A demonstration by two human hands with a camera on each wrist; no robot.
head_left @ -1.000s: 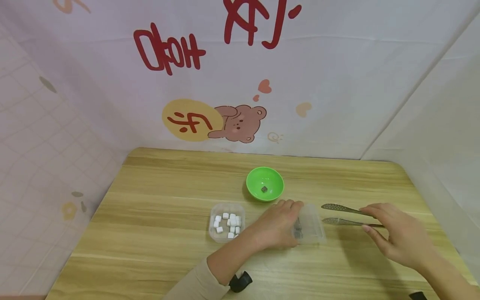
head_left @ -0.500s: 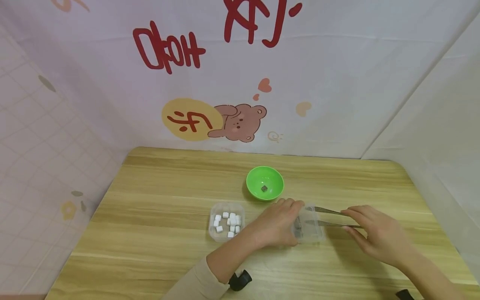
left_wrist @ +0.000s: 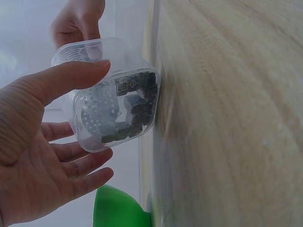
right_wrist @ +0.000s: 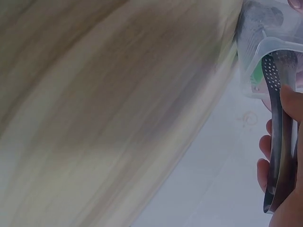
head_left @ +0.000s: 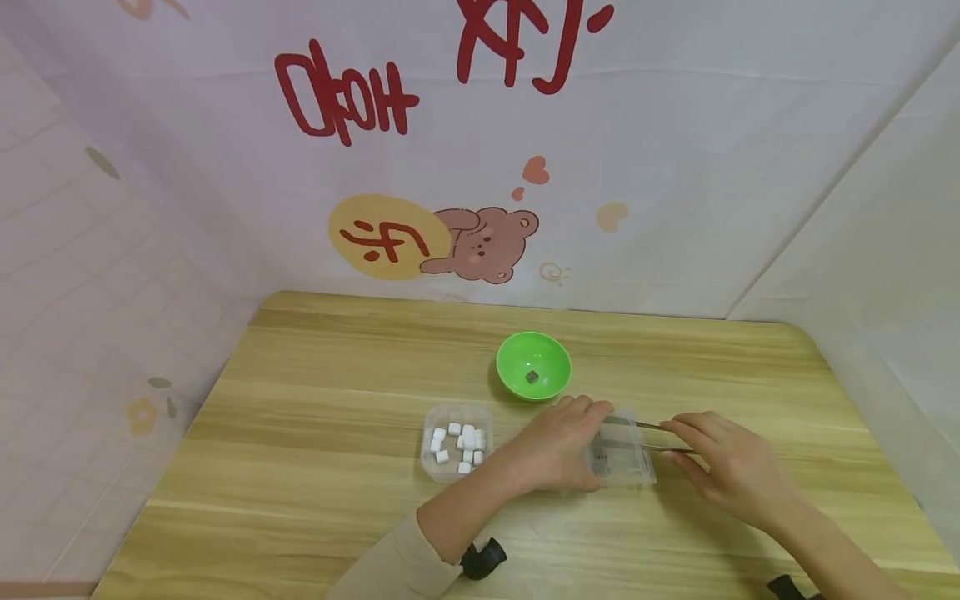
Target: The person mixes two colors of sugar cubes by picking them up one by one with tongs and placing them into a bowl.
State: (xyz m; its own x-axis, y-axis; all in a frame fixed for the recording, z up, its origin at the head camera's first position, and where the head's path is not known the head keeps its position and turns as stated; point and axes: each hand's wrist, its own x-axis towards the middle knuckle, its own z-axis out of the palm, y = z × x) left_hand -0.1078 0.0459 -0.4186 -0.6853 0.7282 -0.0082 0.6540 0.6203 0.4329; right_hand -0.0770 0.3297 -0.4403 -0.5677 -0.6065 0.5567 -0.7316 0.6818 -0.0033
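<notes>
My left hand (head_left: 558,446) grips a clear plastic container (left_wrist: 87,135) tipped on its side, its mouth facing right in the head view. Through the container's base, the left wrist view shows several dark cubes (left_wrist: 142,116) bunched against the walls. Metal tongs (right_wrist: 274,142) with perforated tips are held between thumb and fingers of my right hand (head_left: 731,467). Both tong tips are inside the container, their arms spread apart. Whether a cube lies between the tips, I cannot tell.
Behind the container stands a green bowl (head_left: 510,358) with one small dark cube (head_left: 532,377) at its bottom. To the left, a second clear container (head_left: 427,467) holds several white cubes (head_left: 467,437). A printed cloth (head_left: 660,167) hangs along the table's back edge.
My right hand has moved left, bringing the tong tips from outside the tipped container in through its mouth. The left hand keeps its hold on the container.
</notes>
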